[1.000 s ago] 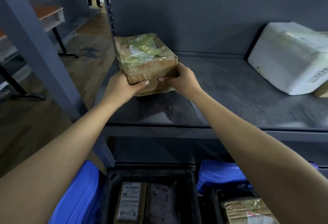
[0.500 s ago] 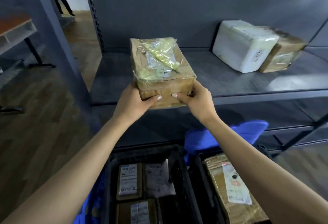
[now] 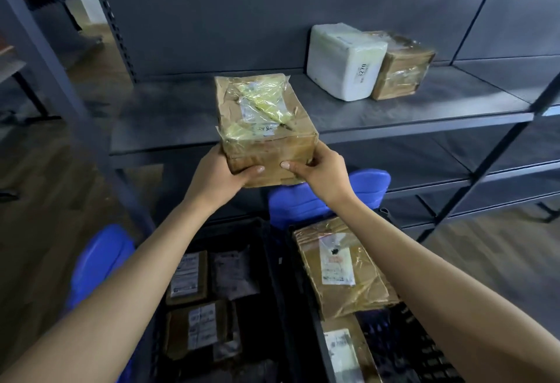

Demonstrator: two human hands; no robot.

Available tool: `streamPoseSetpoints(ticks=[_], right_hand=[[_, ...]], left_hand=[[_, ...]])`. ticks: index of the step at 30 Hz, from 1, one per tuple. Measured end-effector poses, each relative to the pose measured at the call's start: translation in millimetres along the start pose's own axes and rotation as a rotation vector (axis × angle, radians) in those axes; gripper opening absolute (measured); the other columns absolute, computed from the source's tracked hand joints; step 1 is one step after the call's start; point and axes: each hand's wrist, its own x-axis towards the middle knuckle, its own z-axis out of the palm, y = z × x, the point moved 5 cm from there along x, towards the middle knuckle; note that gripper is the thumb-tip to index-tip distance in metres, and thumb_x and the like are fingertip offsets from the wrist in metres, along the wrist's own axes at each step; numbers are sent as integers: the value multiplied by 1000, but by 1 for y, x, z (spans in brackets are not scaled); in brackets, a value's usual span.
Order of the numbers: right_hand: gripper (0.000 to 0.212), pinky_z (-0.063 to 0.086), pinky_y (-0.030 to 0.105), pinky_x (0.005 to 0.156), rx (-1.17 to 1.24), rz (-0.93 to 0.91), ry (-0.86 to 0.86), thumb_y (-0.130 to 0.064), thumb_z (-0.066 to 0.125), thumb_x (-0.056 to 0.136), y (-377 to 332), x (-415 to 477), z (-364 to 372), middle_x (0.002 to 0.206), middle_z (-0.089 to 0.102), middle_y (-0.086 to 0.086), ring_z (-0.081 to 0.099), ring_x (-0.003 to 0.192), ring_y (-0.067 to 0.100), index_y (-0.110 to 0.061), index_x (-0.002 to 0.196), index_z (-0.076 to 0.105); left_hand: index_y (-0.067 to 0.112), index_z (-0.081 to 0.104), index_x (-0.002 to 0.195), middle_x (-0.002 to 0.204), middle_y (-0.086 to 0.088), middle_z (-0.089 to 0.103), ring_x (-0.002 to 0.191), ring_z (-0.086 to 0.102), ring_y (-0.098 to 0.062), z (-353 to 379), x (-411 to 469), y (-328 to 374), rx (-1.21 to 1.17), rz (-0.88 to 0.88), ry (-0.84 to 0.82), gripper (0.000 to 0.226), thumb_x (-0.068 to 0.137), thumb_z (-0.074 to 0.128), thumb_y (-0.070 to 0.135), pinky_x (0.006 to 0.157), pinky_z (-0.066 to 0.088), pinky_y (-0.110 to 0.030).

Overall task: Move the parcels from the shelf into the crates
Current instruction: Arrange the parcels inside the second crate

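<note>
Parcel [image 3: 266, 128] has come off the shelf [image 3: 424, 110] since a second ago — left hand [image 3: 218, 175] and right hand [image 3: 322, 172] clamp its near corners, above the crates [image 3: 272, 261] — lowering comes next, I judge.

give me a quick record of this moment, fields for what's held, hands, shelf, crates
held: brown cardboard parcel wrapped in clear plastic with yellow tape, lifted off the shelf
left hand: grips the parcel's lower left corner
right hand: grips its lower right corner
shelf: grey metal shelf holds a white foam box beside a brown taped box
crates: left black crate holds small labelled parcels; right black crate holds a large brown taped parcel
</note>
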Motion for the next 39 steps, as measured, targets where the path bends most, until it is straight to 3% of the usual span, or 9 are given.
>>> streamPoseSetpoints(ticks=[3, 7, 12, 17, 22, 25, 30, 33, 39], right_hand=[[25, 57, 41, 70, -27, -19, -31, -30, 82, 73, 10, -8, -26, 83, 74, 0, 68, 78, 27, -34, 90, 64], [29, 51, 15, 59, -4, -39, -89, -32, 84, 71, 20, -20, -60, 72, 69, -23, 63, 69, -7, -43, 82, 59], [32, 43, 4, 59, -14, -59, -115, -28, 85, 71, 35, -37, -96, 74, 64, -27, 60, 70, -17, -41, 84, 58], [31, 44, 5, 61, -15, -46, -105, -26, 85, 72, 55, -56, -114, 75, 66, -25, 61, 71, -14, -35, 88, 60], [29, 40, 7, 55, -35, -22, -79, -27, 83, 73, 71, -79, -123, 70, 65, -15, 55, 61, -4, -36, 81, 57], [33, 38, 5, 53, -5, 6, -70, -22, 84, 72, 82, -92, -126, 64, 62, -26, 54, 58, -9, -42, 72, 57], [37, 45, 4, 62, 24, 65, -88, -22, 84, 70, 97, -105, -130, 81, 70, -28, 65, 76, -11, -52, 79, 64], [34, 47, 5, 64, 69, 71, -94, -21, 84, 69, 110, -111, -136, 83, 73, -24, 67, 78, -8, -47, 82, 68], [25, 56, 26, 72, 15, 88, -96, -24, 85, 68, 141, -129, -152, 82, 73, -18, 69, 79, 3, -39, 82, 70]], left_hand=[[18, 62, 115, 101, 14, 61, 87, 54, 0, 22, -14, 18, 25, -12, 18, 54, 70, 80, 39, 66, 36, 2], [17, 60, 119, 116, 1, 66, 104, 60, -12, 52, -37, 41, 14, -51, 60, 56, 71, 80, 37, 80, 40, -18], [16, 62, 117, 116, -2, 65, 106, 60, -18, 82, -62, 65, 74, -105, 80, 57, 70, 79, 44, 79, 40, -20], [20, 61, 116, 105, 14, 59, 94, 53, -1, 102, -82, 75, 70, -151, 52, 56, 69, 78, 47, 66, 34, -2], [22, 61, 115, 101, 24, 57, 89, 52, 10, 119, -99, 77, -2, -104, 5, 54, 69, 79, 45, 69, 33, 6], [22, 62, 114, 95, 34, 52, 83, 48, 26, 128, -109, 73, -19, -84, -3, 54, 68, 79, 45, 70, 33, 7], [19, 60, 119, 100, 27, 56, 92, 52, 11, 146, -123, 68, -34, -109, -32, 61, 67, 78, 47, 73, 34, 7], [19, 58, 120, 102, 22, 58, 94, 54, 6, 156, -132, 68, -47, -123, -47, 65, 67, 76, 50, 74, 35, 6], [35, 55, 114, 101, 28, 63, 95, 55, 19, 178, -156, 79, -152, -190, -170, 59, 62, 76, 56, 75, 38, 3]])
